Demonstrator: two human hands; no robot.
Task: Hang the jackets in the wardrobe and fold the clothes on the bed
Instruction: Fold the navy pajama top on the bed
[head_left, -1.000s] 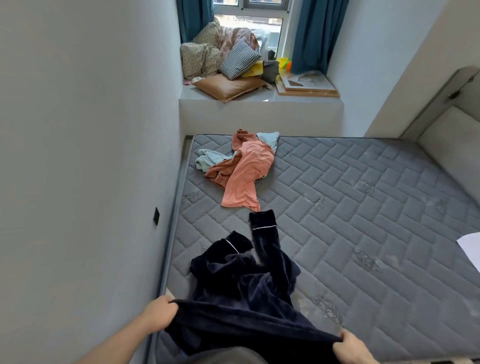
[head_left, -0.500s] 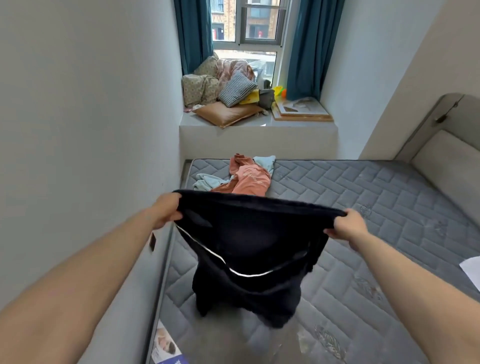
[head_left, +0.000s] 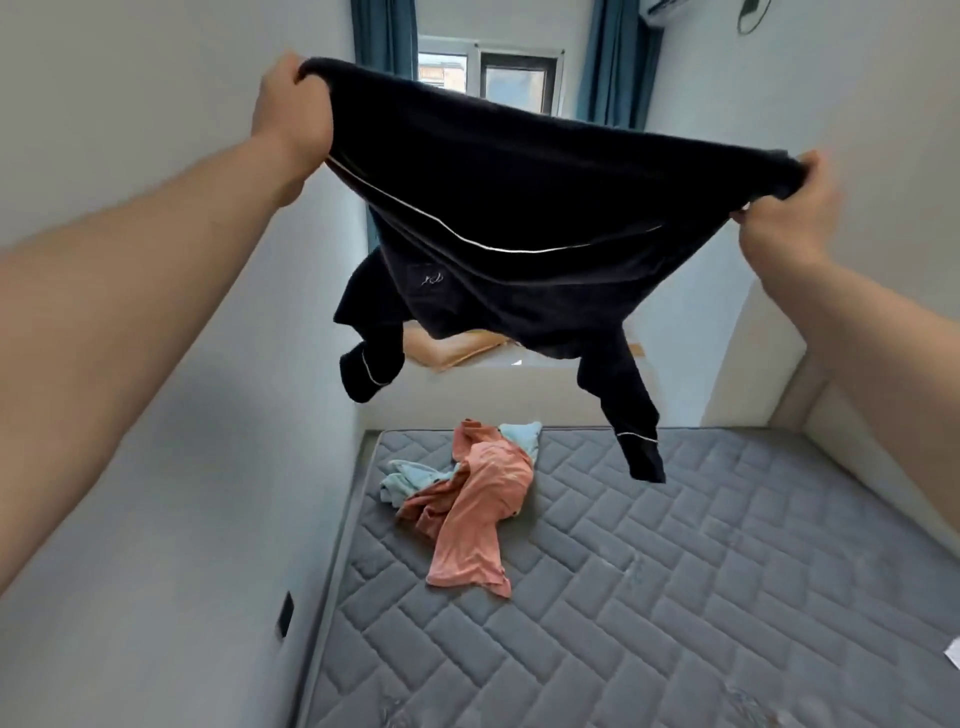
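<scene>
A dark navy velvet top (head_left: 519, 197) with white piping is stretched out high in the air above the bed. My left hand (head_left: 291, 111) grips its left edge and my right hand (head_left: 784, 218) grips its right edge. Both sleeves dangle below, clear of the mattress. On the grey quilted mattress (head_left: 675, 597) lies a crumpled salmon-pink garment (head_left: 483, 519), partly on top of a light blue garment (head_left: 410, 475).
A white wall runs close along the bed's left side, with a small black socket (head_left: 284, 613) low on it. A window ledge with a tan cushion (head_left: 447, 348) sits behind the bed. A padded headboard (head_left: 852, 441) stands at right. A white paper (head_left: 953, 652) lies at the mattress's right edge.
Both hands have lifted the navy top from the mattress to well above it, spreading it wide. The sleeves now hang free in the air. The view has tilted upward.
</scene>
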